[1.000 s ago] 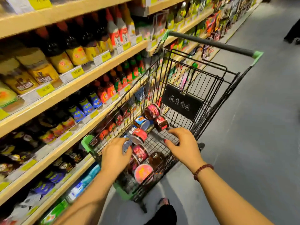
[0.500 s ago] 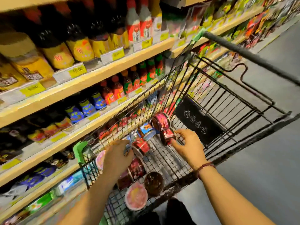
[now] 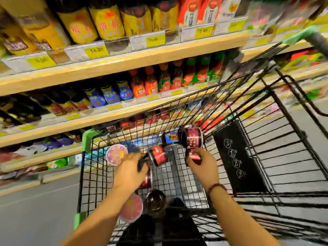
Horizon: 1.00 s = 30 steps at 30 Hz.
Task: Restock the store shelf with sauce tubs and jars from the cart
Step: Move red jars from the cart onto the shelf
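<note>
Yellow shelf tags (image 3: 96, 50) read 15.00 and, further right, 7.90; the bottle labels are too blurred to read. In the wire cart (image 3: 87, 142), a pink-lidded tub (image 3: 116, 154) lies near the left wall. The left hand (image 3: 130, 173) curls its fingers round a red-labelled jar (image 3: 158, 156). The right hand (image 3: 202, 166) clamps a second jar (image 3: 192, 155), beside a black placard (image 3: 236, 157) bearing four round symbols.

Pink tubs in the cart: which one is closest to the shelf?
The tub just beyond the left hand, at the cart's far end. The other tub lies back under the forearm.
</note>
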{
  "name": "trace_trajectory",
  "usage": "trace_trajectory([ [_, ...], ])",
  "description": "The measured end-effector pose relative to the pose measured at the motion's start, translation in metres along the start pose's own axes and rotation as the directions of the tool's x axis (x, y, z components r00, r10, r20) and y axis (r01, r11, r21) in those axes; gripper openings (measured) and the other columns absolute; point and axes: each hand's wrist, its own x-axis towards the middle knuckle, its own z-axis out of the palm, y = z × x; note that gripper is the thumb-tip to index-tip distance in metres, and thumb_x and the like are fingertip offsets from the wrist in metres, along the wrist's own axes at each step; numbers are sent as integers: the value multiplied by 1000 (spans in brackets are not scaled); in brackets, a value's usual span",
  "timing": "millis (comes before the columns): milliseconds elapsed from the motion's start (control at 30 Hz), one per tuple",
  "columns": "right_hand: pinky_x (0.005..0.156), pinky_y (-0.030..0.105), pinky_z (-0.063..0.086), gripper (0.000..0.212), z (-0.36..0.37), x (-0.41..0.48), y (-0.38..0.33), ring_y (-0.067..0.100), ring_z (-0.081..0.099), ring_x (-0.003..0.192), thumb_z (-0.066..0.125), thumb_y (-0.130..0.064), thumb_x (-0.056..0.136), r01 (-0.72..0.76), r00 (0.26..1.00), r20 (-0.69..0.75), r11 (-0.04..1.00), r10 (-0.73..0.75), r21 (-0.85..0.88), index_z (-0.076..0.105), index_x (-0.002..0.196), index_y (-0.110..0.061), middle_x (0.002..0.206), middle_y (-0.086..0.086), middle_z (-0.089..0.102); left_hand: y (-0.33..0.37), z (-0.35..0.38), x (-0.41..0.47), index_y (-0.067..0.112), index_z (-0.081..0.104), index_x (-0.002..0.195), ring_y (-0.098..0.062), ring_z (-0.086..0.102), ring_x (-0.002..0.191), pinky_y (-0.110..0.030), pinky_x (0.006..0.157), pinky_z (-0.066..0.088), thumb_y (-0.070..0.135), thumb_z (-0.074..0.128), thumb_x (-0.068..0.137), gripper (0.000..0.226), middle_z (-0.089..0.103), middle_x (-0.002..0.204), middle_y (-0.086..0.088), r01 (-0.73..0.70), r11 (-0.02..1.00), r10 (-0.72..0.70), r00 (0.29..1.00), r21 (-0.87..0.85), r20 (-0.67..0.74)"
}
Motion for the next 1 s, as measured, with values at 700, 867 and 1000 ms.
trace_trajectory([
  [700, 85, 44, 54, 86, 217, 88, 71, 28, 62, 101, 70, -70, 46, -210, 944, 257, 978, 207, -13, 50, 114, -22, 110, 6, 62, -81, 98, 5, 17, 69, 105, -26, 65, 89, -33, 79, 54, 38, 47, 78, 41, 68, 99, -5, 371, 903, -396, 914, -216, -86],
  [867, 82, 40, 55, 88, 224, 90, 52, 25, 61, 99, 78, -62, 40, -259, 932, 259, 966, 253, -10, 43, 110, -22, 110, 5, 61, -96, 107, 2, 20, 68, 108, -21, 62, 95, -31, 82, 50, 36, 50, 79, 38, 65, 104, 0, 381, 906, -397, 916, -186, -61],
  [1000, 77, 31, 51, 78, 219, 97, 39, 26, 63, 96, 87, -33, 56, -313, 910, 261, 947, 322, -77, 43, 117, -14, 110, 6, 63, -103, 100, 2, 24, 67, 108, -15, 59, 93, -31, 82, 49, 26, 57, 83, 27, 64, 100, 5, 392, 896, -408, 912, -208, -43],
])
